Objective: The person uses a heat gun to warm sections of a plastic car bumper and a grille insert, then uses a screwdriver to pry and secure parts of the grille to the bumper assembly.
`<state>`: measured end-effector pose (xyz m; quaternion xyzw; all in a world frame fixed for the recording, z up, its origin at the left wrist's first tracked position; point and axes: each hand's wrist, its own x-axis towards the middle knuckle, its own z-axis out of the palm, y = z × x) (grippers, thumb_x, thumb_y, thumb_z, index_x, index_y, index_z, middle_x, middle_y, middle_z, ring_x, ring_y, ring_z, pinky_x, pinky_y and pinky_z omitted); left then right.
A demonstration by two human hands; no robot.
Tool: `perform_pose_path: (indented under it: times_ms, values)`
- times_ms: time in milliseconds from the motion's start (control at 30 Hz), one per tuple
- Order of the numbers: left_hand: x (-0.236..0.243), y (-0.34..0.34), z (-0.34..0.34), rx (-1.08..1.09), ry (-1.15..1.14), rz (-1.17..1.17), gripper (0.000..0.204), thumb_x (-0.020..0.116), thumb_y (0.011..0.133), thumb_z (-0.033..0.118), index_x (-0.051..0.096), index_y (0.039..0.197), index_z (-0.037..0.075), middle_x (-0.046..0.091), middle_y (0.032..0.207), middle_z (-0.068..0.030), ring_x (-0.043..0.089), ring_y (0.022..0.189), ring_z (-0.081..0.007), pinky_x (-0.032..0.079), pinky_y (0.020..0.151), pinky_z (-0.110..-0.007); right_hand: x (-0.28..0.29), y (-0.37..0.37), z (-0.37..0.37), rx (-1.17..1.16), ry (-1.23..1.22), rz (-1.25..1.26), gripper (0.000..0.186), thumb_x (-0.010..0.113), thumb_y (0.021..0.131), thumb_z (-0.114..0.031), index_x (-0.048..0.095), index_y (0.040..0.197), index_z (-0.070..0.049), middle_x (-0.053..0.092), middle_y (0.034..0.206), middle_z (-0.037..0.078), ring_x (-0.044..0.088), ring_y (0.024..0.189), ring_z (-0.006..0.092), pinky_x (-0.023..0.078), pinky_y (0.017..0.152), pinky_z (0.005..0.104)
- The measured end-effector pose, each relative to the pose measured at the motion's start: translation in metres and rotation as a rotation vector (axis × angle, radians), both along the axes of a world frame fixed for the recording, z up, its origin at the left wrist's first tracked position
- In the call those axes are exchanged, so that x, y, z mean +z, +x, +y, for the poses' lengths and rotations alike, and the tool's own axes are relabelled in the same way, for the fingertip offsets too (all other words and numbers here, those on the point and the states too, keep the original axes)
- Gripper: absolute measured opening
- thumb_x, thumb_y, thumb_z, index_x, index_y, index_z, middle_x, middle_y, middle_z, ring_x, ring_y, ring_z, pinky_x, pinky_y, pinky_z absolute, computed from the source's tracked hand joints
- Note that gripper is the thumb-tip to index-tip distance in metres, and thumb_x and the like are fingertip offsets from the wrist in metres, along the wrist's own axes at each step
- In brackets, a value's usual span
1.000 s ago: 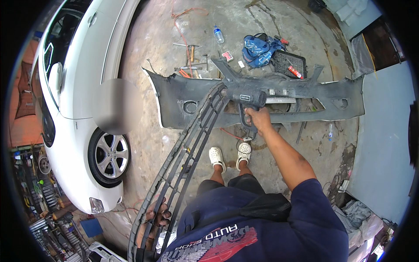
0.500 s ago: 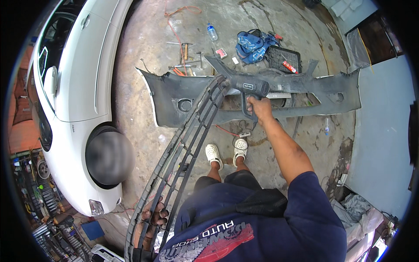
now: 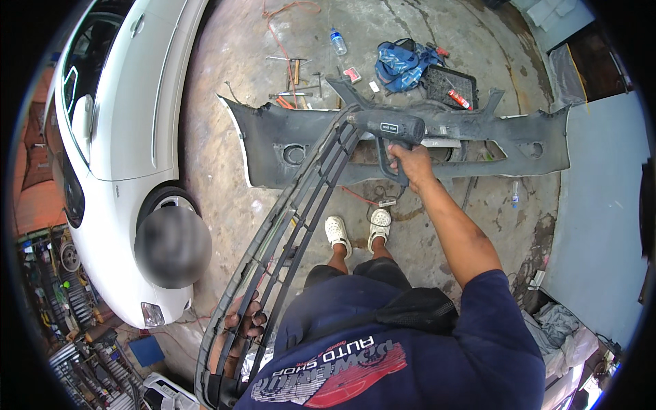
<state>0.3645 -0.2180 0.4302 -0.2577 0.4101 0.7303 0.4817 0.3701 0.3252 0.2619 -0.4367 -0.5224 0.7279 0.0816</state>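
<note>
A long black slatted car grille [image 3: 283, 229] slants up from the lower left, held at its lower end by my left hand [image 3: 244, 326], whose fingers curl around the slats. My right hand [image 3: 412, 164] is wrapped round the handle of a black heat gun [image 3: 391, 127]. Its nozzle points left, at the upper end of the grille; whether the two touch, I cannot tell. Beyond them a dark bumper cover [image 3: 540, 140] lies across the concrete floor, its inner side up. A cord trails down from the gun's handle.
A white car [image 3: 116, 212] stands along the left. Past the bumper lie hand tools [image 3: 296, 72], a water bottle [image 3: 338, 42], a blue patterned bag [image 3: 398, 67] and a black tray [image 3: 451, 87]. A second bottle [image 3: 515, 195] lies at right, near a grey wall [image 3: 601, 205].
The whole view has shifted slightly. Both hands keep their grips, and the heat gun stays by the upper end of the grille.
</note>
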Motion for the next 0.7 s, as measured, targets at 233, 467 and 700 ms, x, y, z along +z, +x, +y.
perform_pose_path:
  times_ms: [233, 467, 700]
  values:
    - [0.005, 0.000, 0.004, 0.016, 0.035, 0.004, 0.076, 0.081, 0.094, 0.019, 0.045, 0.159, 0.003, 0.064, 0.131, -0.0090, 0.056, 0.109, -0.0204, 0.051, 0.079, -0.027, 0.036, 0.009, -0.031, 0.114, -0.005, 0.045, 0.015, 0.080, 0.091, -0.011, 0.072, 0.100, -0.001, 0.070, 0.084, 0.005, 0.059, 0.061, 0.0120, 0.049, 0.058, 0.0284]
    - [0.010, -0.010, 0.014, 0.004, 0.074, 0.012, 0.075, 0.080, 0.095, 0.018, 0.045, 0.159, 0.003, 0.065, 0.131, -0.0092, 0.056, 0.108, -0.0203, 0.051, 0.079, -0.027, 0.058, 0.024, -0.057, 0.276, 0.062, 0.040, 0.017, 0.080, 0.089, -0.009, 0.072, 0.102, -0.001, 0.071, 0.084, 0.004, 0.061, 0.063, 0.0114, 0.050, 0.059, 0.0301]
    - [0.007, -0.022, 0.026, -0.002, 0.133, 0.020, 0.073, 0.078, 0.096, 0.017, 0.045, 0.160, 0.004, 0.066, 0.131, -0.0094, 0.056, 0.107, -0.0203, 0.051, 0.078, -0.027, 0.108, 0.040, -0.084, 0.395, 0.085, 0.032, 0.017, 0.080, 0.089, -0.011, 0.073, 0.100, -0.001, 0.072, 0.082, 0.003, 0.063, 0.067, 0.0098, 0.051, 0.063, 0.0299]
